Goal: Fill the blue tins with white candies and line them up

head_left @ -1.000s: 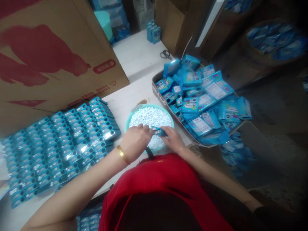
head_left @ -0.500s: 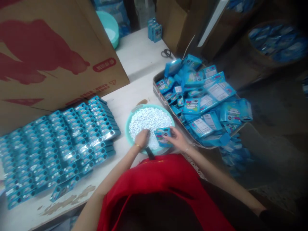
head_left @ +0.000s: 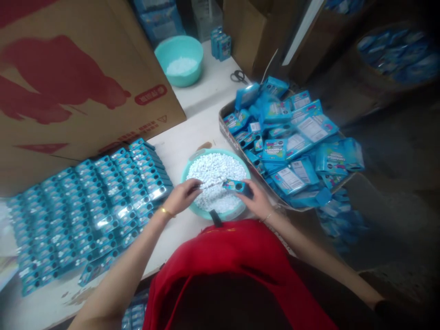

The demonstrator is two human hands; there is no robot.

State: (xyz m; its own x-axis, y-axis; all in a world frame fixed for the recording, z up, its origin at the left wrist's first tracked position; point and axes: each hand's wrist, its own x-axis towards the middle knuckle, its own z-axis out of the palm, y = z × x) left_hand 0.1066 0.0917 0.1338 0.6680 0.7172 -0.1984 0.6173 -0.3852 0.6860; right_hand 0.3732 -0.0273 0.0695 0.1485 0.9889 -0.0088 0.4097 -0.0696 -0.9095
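My right hand holds a small blue candy box over the right part of a turquoise bowl. The box is tipped so that its narrow end with a dark round spot faces up. Small white candies fill the bowl. At the bowl's left rim is my left hand, its fingers pinched together. A thin pale streak runs from these fingertips toward the box; what it is I cannot make out. To the left, many similar blue boxes stand in tight rows, some with white bits on top.
A shallow carton heaped with blue boxes stands at the right. Behind are a second turquoise bowl with white contents, black scissors and a few upright boxes. A large brown carton blocks the back left.
My left hand has come out of the candies and moved left to the rim. The candy box has tipped, end up. At the back, the second bowl has shifted right, out from behind the carton.
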